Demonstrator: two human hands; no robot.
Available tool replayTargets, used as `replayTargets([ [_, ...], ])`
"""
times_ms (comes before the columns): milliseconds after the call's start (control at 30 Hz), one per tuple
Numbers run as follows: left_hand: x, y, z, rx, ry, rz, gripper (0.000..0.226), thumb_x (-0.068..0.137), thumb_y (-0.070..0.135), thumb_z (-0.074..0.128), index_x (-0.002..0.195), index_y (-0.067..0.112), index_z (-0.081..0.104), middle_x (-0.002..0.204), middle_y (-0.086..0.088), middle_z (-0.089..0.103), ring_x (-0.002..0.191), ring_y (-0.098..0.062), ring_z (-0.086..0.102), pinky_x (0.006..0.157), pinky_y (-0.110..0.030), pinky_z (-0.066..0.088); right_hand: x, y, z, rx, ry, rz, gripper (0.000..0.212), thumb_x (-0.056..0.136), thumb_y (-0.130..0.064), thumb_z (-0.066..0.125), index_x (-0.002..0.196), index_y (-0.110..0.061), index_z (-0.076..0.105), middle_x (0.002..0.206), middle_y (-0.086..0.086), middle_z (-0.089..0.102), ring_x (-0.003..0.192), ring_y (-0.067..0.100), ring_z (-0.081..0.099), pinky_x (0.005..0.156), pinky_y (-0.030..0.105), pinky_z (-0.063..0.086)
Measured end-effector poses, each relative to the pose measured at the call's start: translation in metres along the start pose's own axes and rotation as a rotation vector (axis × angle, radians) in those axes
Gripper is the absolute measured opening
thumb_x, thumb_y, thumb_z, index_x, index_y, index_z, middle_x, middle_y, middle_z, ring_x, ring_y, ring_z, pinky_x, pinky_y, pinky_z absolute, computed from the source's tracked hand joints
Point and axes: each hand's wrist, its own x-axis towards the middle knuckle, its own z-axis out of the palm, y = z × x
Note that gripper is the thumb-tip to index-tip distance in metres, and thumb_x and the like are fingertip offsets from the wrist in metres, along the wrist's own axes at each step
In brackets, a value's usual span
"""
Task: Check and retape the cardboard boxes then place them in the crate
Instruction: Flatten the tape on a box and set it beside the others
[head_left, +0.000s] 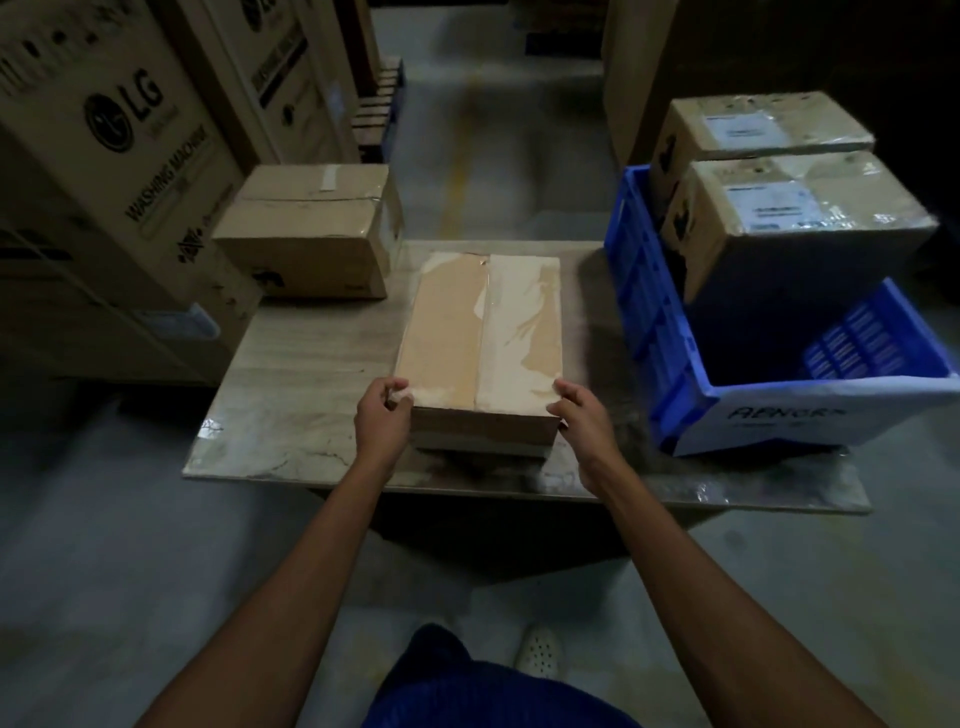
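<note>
A flat cardboard box (480, 332) with clear tape along its middle seam lies in the centre of a low table (291, 395). My left hand (382, 413) grips its near left corner, fingers curled over the top edge. My right hand (582, 415) grips the near right corner the same way. A blue plastic crate (654, 332) stands on the table's right side. Two taped cardboard boxes with labels sit in it, one nearer (795, 228) and one behind (753, 127). Another cardboard box (311, 228) rests at the table's far left corner.
Tall LG washing-machine cartons (104, 156) stand stacked to the left of the table. More large cartons (639, 67) rise behind the crate. A concrete aisle with a yellow line (457, 171) runs away beyond the table. My foot in a white shoe (537, 649) is below.
</note>
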Motion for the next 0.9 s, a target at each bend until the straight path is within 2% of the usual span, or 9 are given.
replayTargets([
  [233,0.038,-0.006,-0.012,0.014,-0.014,0.056,0.018,0.094,0.007,0.064,0.108,0.018,0.065,0.112,-0.006,0.068,0.108,-0.023,0.063,0.093,-0.031,0.049,0.034,-0.012,0.027,-0.064,-0.017,-0.019,0.040,0.094,-0.013,0.061,0.133,-0.021,0.057,0.139,0.002,0.056,0.124,0.019,0.055,0.107,0.042,0.049],
  [333,0.052,-0.002,-0.017,0.050,-0.035,0.088,0.017,0.097,0.012,0.062,0.113,0.018,0.064,0.115,-0.002,0.067,0.108,-0.018,0.062,0.093,-0.030,0.051,0.045,-0.020,0.044,-0.138,0.017,-0.040,0.036,0.096,-0.017,0.062,0.130,-0.026,0.058,0.141,0.001,0.052,0.121,0.014,0.053,0.097,0.030,0.048],
  [400,0.060,0.000,-0.023,0.088,-0.066,0.103,0.016,0.097,0.014,0.062,0.112,0.019,0.064,0.115,-0.002,0.066,0.110,-0.019,0.061,0.090,-0.028,0.049,0.050,-0.024,0.055,-0.207,0.069,-0.058,0.035,0.094,-0.020,0.064,0.129,-0.027,0.059,0.142,0.000,0.051,0.118,0.013,0.052,0.096,0.030,0.045],
  [467,0.069,0.002,-0.028,0.215,-0.058,0.217,0.013,0.096,0.010,0.062,0.104,0.019,0.064,0.119,-0.009,0.065,0.115,-0.026,0.059,0.092,-0.029,0.046,0.052,-0.030,0.066,-0.311,0.121,-0.069,0.034,0.094,-0.024,0.063,0.129,-0.024,0.060,0.141,0.002,0.053,0.115,0.015,0.053,0.099,0.034,0.046],
  [533,0.077,0.004,-0.031,0.370,-0.012,0.424,0.014,0.092,0.000,0.061,0.098,0.012,0.066,0.133,-0.018,0.058,0.128,-0.032,0.049,0.099,-0.029,0.039,0.051,-0.034,0.077,-0.540,0.149,-0.120,0.036,0.094,-0.026,0.062,0.129,-0.021,0.061,0.138,0.005,0.053,0.116,0.020,0.055,0.097,0.033,0.045],
  [600,0.083,0.010,-0.031,0.391,0.006,0.603,0.016,0.090,-0.005,0.060,0.099,0.006,0.068,0.139,-0.018,0.054,0.131,-0.031,0.044,0.103,-0.029,0.036,0.046,-0.032,0.091,-0.779,0.169,-0.223,0.037,0.092,-0.028,0.062,0.128,-0.019,0.063,0.138,0.009,0.049,0.119,0.026,0.054,0.094,0.032,0.045],
  [667,0.088,0.014,-0.028,0.387,-0.036,0.756,0.018,0.090,-0.003,0.056,0.101,0.005,0.069,0.138,-0.018,0.056,0.132,-0.032,0.046,0.110,-0.036,0.037,0.039,-0.029,0.106,-0.946,0.205,-0.313,0.036,0.093,-0.031,0.059,0.126,-0.019,0.064,0.145,0.014,0.045,0.127,0.032,0.049,0.100,0.040,0.047],
  [767,0.095,0.009,-0.023,0.494,-0.187,0.891,0.031,0.094,0.013,0.046,0.113,0.006,0.068,0.142,-0.018,0.054,0.137,-0.037,0.045,0.114,-0.047,0.037,0.033,-0.018,0.126,-1.099,0.256,-0.540,0.037,0.095,-0.035,0.053,0.127,-0.020,0.063,0.157,0.019,0.037,0.145,0.037,0.035,0.115,0.052,0.034],
  [900,0.095,-0.011,-0.021,0.860,-0.414,0.811,0.058,0.100,0.042,0.029,0.149,0.014,0.045,0.162,-0.014,0.030,0.151,-0.032,0.024,0.121,-0.051,0.023,0.029,-0.011,0.144,-1.290,0.055,-0.443,0.070,0.090,-0.048,0.023,0.154,-0.022,0.038,0.167,0.013,0.020,0.155,0.032,0.014,0.123,0.048,0.009],
])
